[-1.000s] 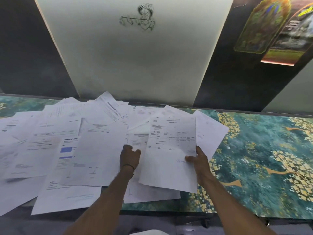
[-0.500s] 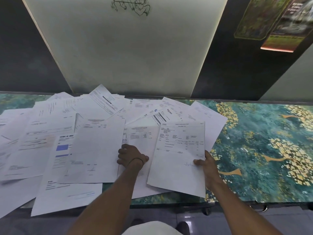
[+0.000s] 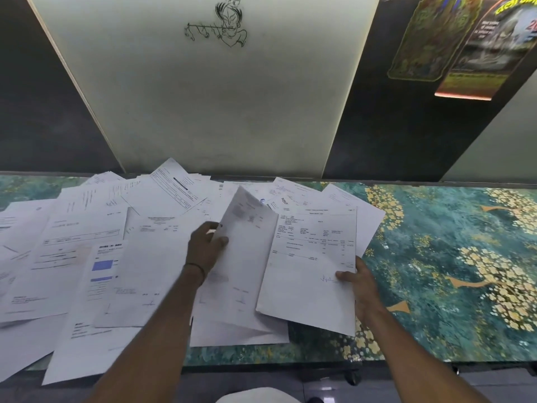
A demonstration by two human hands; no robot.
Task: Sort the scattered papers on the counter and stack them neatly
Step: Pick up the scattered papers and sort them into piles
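Your left hand (image 3: 207, 248) grips the edge of a sheet (image 3: 247, 257) that stands tilted up off the pile. Your right hand (image 3: 361, 282) pinches a printed form (image 3: 312, 257) by its right edge, thumb on top. The other papers (image 3: 87, 257) lie overlapping across the left half of the green, gold-flowered counter (image 3: 450, 242).

White papers (image 3: 162, 266) cover a teal, gold-flowered counter (image 3: 453, 257).
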